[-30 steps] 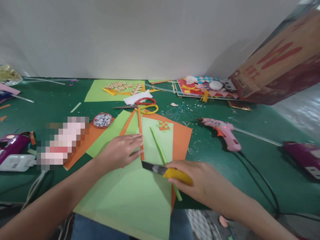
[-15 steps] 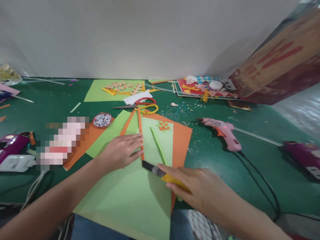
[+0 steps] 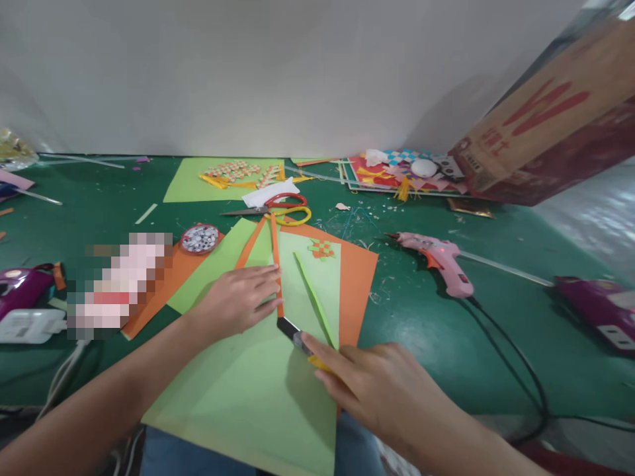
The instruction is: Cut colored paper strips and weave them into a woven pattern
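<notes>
To cut well, the right hand [image 3: 367,377] should grip the yellow knife [image 3: 320,362] firmly while the left hand [image 3: 238,297] presses the orange strip [image 3: 275,248] flat.

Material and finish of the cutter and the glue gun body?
Cutter: blade looks like dark metal, satin, judging by its sheen; handle probably smooth yellow plastic, mostly hidden. Glue gun: likely molded pink plastic, semi-gloss, given soft highlights.

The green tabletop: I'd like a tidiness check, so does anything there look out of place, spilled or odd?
Nothing looks spilled, but the pink glue gun lies on its side without a visible stand, its small light red. Pale scraps dot the tabletop beyond its nozzle, like uncleared litter.
</notes>
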A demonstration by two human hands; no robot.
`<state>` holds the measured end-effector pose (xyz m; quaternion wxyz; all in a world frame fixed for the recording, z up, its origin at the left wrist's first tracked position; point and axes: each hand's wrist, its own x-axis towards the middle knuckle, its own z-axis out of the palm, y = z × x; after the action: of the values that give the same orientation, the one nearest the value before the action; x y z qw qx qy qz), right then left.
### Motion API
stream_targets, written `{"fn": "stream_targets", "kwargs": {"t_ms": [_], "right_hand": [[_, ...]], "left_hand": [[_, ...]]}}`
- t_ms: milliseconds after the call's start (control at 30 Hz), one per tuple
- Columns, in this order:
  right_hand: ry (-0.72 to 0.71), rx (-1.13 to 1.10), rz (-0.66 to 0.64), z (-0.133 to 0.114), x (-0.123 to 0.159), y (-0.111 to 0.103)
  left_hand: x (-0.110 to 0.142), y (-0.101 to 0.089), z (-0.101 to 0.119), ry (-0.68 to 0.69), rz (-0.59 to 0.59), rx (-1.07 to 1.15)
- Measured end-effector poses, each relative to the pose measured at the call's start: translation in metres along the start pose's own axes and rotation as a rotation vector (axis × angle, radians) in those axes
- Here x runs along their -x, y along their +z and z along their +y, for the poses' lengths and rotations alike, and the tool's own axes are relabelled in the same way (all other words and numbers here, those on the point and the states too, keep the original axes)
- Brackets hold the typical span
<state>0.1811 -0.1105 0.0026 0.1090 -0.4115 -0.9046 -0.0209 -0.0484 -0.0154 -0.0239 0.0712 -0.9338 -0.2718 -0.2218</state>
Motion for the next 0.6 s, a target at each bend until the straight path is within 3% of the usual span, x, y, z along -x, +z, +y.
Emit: {"fn": "stream_targets", "kwargs": {"t_ms": [233,600], "right_hand": [[0.002,0.013,-0.045,0.0005,0.0029,0.0016],[0.016,-0.004,-0.045,0.0001,0.0018,-0.0038]], "left_hand": [[0.0013,0.0003,-0.0009,-0.015,-0.042,0.007],[-0.0009,-0.0013,0.0009,-0.011,-0.006,0.022]]}}
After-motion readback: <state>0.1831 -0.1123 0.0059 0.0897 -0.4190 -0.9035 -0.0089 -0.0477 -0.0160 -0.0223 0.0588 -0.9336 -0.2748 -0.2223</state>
